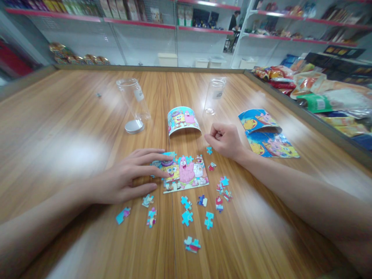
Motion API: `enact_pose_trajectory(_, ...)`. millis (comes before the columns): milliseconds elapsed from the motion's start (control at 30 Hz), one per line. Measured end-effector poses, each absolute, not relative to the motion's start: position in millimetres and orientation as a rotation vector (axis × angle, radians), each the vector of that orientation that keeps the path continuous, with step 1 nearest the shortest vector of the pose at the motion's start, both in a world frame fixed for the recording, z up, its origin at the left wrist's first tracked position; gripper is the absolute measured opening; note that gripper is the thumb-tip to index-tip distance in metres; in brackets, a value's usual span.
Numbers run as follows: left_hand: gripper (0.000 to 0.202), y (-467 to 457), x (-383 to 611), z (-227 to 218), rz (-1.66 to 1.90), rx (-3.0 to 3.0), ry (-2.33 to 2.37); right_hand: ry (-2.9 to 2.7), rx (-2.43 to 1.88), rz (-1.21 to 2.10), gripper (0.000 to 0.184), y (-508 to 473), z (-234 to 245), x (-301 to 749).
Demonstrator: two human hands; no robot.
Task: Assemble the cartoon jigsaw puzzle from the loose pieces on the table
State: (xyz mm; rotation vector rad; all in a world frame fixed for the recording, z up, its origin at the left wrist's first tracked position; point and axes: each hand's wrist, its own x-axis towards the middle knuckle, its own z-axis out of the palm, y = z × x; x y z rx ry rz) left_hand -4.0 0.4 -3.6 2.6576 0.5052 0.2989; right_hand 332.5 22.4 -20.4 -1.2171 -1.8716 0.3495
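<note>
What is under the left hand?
The left hand has its fingers on the left edge of the puzzle, palm on the table. The picture beneath the fingers is hidden.

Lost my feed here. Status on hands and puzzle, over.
Left hand flat on part-built puzzle. Right hand closed, just beyond it. Loose pieces scattered nearby.

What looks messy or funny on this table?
Loose puzzle pieces lie scattered in front of the half-built puzzle. Behind it, the picture card is curled into an arch, and a silver lid lies off, beside a clear tube.
</note>
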Motion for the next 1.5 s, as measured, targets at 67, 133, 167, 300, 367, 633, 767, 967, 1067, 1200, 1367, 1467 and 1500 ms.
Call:
enact_pose_trajectory(67,0.044,0,-5,-3,0.286,2.673,0.5,-1.874,-1.213,0.349,0.027,22,-20,332)
enact_pose_trajectory(133,0.045,1,-6,-4,0.271,2.692,0.499,-1.879,-1.205,0.344,0.026,22,-20,333)
enact_pose_trajectory(167,0.045,1,-6,-4,0.266,2.698,0.499,-1.882,-1.202,0.343,0.026,22,-19,333)
enact_pose_trajectory(300,0.045,1,-6,-5,0.274,2.698,0.494,-1.894,-1.213,0.351,0.025,22,-20,333)
enact_pose_trajectory(367,0.045,1,-5,-5,0.279,2.694,0.491,-1.895,-1.215,0.353,0.025,22,-21,333)
enact_pose_trajectory(633,0.033,7,-13,-1,0.448,2.329,0.542,-1.902,-1.233,0.342,0.025,21,-20,333)
enact_pose_trajectory(767,0.018,10,-16,1,0.577,2.08,0.551,-1.924,-1.276,0.299,0.028,17,-12,333)
enact_pose_trajectory(967,0.009,7,-8,12,0.444,2.279,0.529,-1.972,-1.37,0.273,0.029,11,-1,332)
enact_pose_trajectory(1067,0.009,4,-5,16,0.286,2.421,0.496,-1.966,-1.376,0.275,0.03,10,0,332)
enact_pose_trajectory(1200,0.023,3,-4,15,0.186,2.495,0.451,-1.967,-1.38,0.258,0.03,10,-2,332)
enact_pose_trajectory(1367,0.019,1,-2,14,0.186,2.499,0.468,-1.975,-1.373,0.262,0.03,11,-1,332)
enact_pose_trajectory(1467,0.018,1,-2,14,0.192,2.492,0.488,-1.972,-1.371,0.261,0.03,10,0,332)
enact_pose_trajectory(1500,0.018,1,-2,14,0.197,2.491,0.493,-1.971,-1.374,0.26,0.029,10,0,332)
